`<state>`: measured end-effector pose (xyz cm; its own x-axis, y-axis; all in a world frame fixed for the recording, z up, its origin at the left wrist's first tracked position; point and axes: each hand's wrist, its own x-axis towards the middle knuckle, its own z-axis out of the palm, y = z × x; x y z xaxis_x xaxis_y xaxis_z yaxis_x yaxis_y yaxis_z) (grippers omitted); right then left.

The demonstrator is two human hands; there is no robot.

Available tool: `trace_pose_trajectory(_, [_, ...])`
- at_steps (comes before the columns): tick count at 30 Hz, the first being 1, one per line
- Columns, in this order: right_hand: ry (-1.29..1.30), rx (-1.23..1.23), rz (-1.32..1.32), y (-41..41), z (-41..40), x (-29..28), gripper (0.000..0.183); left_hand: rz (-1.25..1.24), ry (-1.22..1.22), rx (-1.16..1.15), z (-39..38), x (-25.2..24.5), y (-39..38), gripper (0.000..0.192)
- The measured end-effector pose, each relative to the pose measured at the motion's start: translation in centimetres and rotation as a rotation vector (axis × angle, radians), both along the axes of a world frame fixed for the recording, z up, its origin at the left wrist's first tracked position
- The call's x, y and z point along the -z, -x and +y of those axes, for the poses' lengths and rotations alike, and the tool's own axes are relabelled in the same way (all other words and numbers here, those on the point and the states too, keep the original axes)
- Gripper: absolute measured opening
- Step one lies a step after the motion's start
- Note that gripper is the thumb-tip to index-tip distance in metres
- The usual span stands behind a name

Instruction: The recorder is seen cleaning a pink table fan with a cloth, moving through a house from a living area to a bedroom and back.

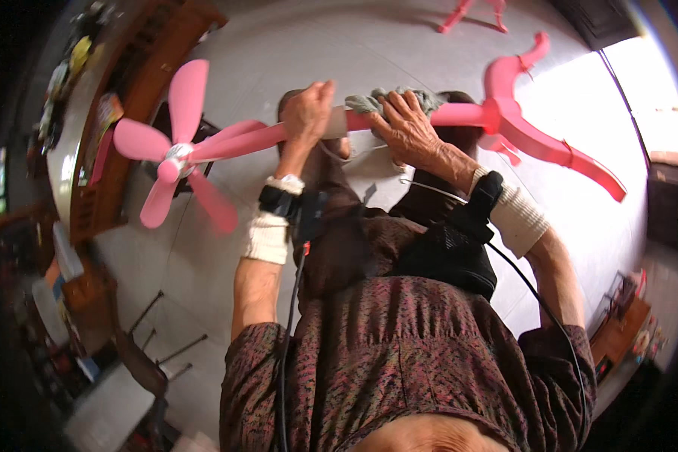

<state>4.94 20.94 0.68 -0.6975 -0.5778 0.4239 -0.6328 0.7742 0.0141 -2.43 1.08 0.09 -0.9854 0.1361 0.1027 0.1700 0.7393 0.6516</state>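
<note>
A pink electric fan lies sideways across my lap, its pole [456, 114] running left to right. My left hand [308, 116] is wrapped around the pole beside a grey collar [334, 123]. Under my right hand [409, 127] a grey-green cloth [367, 103] is pressed on the pole. The fan blades [187, 101] spread around a pale hub [178, 153] at the left, with no guard over them. Curved pink base legs [565, 144] fan out at the right, with thin ties around two of them. A white cord [367, 151] hangs below the pole.
A wooden bench or cabinet [141, 68] stands at the left. Lower left are a chair with thin metal legs [183, 348] and a pale tabletop [110, 409]. Another pink legged piece [474, 14] rests on the grey floor [339, 51] ahead. Dark cables [534, 288] run from my wrist straps.
</note>
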Motion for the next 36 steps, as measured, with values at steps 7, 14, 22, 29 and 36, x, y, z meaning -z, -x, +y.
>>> trace_pose_trajectory(7, [-0.068,0.027,-0.754,4.2,-3.8,-3.8,0.049,0.026,-0.042,-0.003,0.2,-1.2,-1.0,0.047])
trace_pose_trajectory(14, [0.04,-0.071,-0.229,2.9,-2.9,0.2,0.041,0.181,-0.123,-0.032,0.2,0.0,-0.9,0.041])
trace_pose_trajectory(22, [0.046,-0.145,-0.158,3.1,-2.8,-0.2,0.035,0.249,-0.557,-0.314,-7.3,-1.5,-2.8,0.026])
trace_pose_trajectory(29, [0.035,-0.071,-0.334,3.5,-1.5,-0.2,0.053,0.16,-0.674,-0.671,-15.3,3.2,-6.1,0.032])
trace_pose_trajectory(36, [0.053,-0.171,-0.123,2.9,-1.9,-0.1,0.056,-0.197,-1.168,-0.894,-18.3,4.0,-5.9,0.029])
